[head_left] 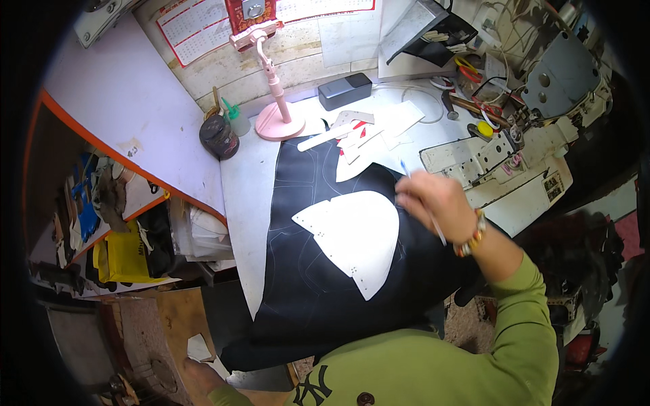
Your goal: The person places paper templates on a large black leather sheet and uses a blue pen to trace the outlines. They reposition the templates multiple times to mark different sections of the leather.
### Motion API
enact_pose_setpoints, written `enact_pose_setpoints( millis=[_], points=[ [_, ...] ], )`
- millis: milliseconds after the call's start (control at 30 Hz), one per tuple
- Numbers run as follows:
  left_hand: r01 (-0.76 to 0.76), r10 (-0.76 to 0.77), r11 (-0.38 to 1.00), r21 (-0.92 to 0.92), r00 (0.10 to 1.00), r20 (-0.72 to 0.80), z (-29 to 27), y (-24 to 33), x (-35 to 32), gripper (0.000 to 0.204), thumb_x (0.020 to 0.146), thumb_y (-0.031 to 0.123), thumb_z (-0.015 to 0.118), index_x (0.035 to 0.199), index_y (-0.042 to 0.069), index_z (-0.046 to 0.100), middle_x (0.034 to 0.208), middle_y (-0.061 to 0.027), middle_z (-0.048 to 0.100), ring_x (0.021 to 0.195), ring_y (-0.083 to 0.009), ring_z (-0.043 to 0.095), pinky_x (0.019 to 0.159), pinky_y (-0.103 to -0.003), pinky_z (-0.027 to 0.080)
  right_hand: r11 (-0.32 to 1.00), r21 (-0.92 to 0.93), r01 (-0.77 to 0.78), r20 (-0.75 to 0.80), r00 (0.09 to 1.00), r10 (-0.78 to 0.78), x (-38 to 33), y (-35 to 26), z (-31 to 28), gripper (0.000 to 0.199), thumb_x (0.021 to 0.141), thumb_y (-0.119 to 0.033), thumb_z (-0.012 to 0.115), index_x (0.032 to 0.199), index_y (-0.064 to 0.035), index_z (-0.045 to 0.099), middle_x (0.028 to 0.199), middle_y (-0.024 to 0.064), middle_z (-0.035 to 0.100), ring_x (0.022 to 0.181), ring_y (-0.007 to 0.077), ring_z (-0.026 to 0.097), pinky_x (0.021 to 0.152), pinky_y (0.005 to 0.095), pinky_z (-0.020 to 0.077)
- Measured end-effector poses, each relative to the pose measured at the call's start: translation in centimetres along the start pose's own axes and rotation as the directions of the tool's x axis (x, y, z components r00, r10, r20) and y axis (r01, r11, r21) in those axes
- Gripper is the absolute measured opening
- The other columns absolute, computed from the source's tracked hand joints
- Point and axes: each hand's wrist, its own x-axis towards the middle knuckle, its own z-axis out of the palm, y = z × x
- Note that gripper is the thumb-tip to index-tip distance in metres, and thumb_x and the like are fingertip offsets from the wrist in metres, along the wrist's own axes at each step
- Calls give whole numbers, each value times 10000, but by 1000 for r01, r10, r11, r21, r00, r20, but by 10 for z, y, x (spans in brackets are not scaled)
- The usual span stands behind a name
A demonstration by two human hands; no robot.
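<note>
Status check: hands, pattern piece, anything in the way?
Right hand holds pen at white pattern piece edge, on black sheet. Left hand low, off the sheet. Loose templates beyond.

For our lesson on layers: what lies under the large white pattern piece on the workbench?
The white pattern piece lies flat on a black sheet of material, which covers the white table. Faint traced outlines show on the sheet beside it; any directly beneath are hidden.

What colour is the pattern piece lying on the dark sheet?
White, on the black sheet; the pattern piece shows best in the head view.
</note>
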Motion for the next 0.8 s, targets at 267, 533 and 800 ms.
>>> enact_pose_setpoints(
  millis=[267,533,800],
  points=[
    [-869,874,486,-92,480,78,89,183,-182,240,913,75,577,1118,-50,568,1282,-222,496,1196,-354,489,1003,-473,400,842,-438,-315,347,805,482,78,139,31,360,860,-243,719,1157,-74,605,1169,132,632,1096,316,615,897,428,517],
    [-704,697,230,-672,-363,618,202,338,-287,273,824,78,716,1077,6,644,1196,-172,611,1098,-355,590,946,-400,477,738,-410,-535,111,774,623,58,199,52,450,837,-250,736,1197,-41,566,1230,158,594,1217,326,537,984,425,484],
    [-715,552,373,-592,-341,760,360,378,-377,319,915,180,629,1197,33,630,1290,-189,571,1175,-371,549,1019,-419,445,869,-151,-470,83,870,485,26,191,74,350,804,-149,730,1117,-67,594,1137,123,610,1132,324,558,956,406,478]
  ],
)
